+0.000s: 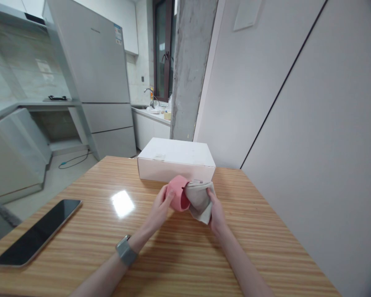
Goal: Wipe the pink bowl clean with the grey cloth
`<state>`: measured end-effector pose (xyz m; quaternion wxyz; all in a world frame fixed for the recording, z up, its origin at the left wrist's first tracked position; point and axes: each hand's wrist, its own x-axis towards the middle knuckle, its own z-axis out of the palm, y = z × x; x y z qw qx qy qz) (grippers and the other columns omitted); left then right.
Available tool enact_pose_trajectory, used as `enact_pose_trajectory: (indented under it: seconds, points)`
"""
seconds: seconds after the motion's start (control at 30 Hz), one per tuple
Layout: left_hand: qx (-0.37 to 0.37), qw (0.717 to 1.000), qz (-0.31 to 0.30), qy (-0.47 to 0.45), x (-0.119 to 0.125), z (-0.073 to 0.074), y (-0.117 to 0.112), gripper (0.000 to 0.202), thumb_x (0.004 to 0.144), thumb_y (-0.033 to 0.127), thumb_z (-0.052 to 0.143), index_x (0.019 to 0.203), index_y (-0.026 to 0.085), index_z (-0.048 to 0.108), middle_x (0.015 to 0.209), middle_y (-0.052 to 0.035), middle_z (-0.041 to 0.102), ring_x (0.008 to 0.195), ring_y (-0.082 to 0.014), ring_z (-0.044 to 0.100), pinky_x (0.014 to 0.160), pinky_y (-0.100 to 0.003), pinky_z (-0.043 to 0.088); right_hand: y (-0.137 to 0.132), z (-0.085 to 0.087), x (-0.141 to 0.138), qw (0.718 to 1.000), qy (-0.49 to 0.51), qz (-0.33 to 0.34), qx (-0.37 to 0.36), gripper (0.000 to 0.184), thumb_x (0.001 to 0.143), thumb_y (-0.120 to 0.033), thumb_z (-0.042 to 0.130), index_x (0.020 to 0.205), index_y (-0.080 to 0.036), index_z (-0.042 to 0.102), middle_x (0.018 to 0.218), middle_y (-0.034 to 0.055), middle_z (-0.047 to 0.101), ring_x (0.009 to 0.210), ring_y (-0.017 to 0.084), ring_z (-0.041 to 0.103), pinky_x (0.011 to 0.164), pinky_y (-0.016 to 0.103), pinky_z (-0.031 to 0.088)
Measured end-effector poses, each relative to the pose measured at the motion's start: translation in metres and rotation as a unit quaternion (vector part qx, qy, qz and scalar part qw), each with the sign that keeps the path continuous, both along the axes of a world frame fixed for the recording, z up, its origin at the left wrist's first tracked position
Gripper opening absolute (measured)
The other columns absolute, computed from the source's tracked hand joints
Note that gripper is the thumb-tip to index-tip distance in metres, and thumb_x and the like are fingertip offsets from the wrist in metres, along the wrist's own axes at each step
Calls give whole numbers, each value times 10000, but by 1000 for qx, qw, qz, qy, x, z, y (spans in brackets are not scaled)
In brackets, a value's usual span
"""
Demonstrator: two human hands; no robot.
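Note:
A pink cup [178, 197] is held above the wooden table [185, 255], just in front of a white box [176, 160]. My left hand [161, 208] grips the cup from the left, fingers curled round its side. My right hand [215, 211] is closed on a beige cloth [199, 201], which is pressed against the cup's right side and partly hides it. A grey watch [126, 250] sits on my left wrist.
A dark phone [38, 237] lies face up at the table's left edge. A white wall runs close along the right. Behind the table stand a concrete pillar [191, 70], a grey fridge [95, 78] and a counter with a sink [151, 108].

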<state>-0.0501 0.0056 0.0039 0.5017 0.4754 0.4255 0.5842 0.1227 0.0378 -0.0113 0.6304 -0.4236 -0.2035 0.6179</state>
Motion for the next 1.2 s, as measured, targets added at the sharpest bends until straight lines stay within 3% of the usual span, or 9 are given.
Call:
enact_pose_trajectory:
  seconds: [0.13,0.3,0.47,0.57,0.63,0.73,0.93,1.07,1.2]
  points:
    - [-94,991,27,-95,-12,4,9,552,763,583,577,1122,164,598,1031,-92,660,854,-205,623,664,-287,523,11,9,23,996,84,-20,-33,226,839,-302,496,839,-196,696,847,47,748,836,229,699,789,398,554]
    - [-198,952,-90,-216,-11,9,7,549,856,560,452,1223,166,561,1113,-111,662,942,-239,644,730,-330,544,4,18,24,993,111,-40,4,247,860,-379,499,955,-235,677,943,10,740,910,215,687,847,415,536]
    - [-276,900,-229,-249,-3,3,-2,652,818,648,433,1181,131,595,1129,-117,665,1070,-257,600,867,-337,497,-21,24,1,981,46,160,101,294,755,-411,664,985,-230,685,947,28,737,936,227,674,861,360,524]
    - [-267,904,-244,-228,-2,-2,-6,559,822,560,514,1148,115,609,1133,-113,665,1071,-238,597,939,-334,444,-29,25,1,951,-13,274,141,315,722,-345,717,1022,-257,674,937,9,737,937,218,669,867,344,509]
    - [-269,911,-232,-210,-1,-4,-6,510,818,512,549,1124,110,618,1114,-111,675,1037,-231,610,944,-334,435,-29,22,3,944,-44,299,134,322,730,-380,707,1022,-248,677,946,15,733,924,222,669,859,346,505]
    - [-268,922,-199,-197,2,-5,-2,506,801,520,564,1088,109,637,1088,-107,687,1011,-232,621,907,-311,454,-22,16,-2,957,-78,249,126,345,732,-476,678,975,-232,695,911,21,734,900,232,671,836,340,506]
    - [-213,950,-109,-198,10,-6,2,503,804,548,537,1125,171,626,1049,-63,704,945,-210,647,747,-265,513,-23,6,-34,983,-70,34,166,365,745,-511,617,956,-221,682,964,16,718,1029,232,617,920,347,459]
    - [-161,959,-71,-221,19,-4,-6,511,831,555,500,1195,208,589,1141,-63,670,1031,-222,619,811,-304,517,-35,1,-44,969,-116,-64,209,286,791,-437,574,964,-229,667,1086,13,675,1103,195,564,1016,342,367]
    - [-102,954,-129,-250,24,2,-12,448,859,476,517,1205,201,589,1228,-67,624,1148,-208,557,966,-296,444,-34,-1,-38,959,-127,-99,232,230,820,-406,546,915,-235,666,1103,6,665,1097,183,559,1027,335,347]
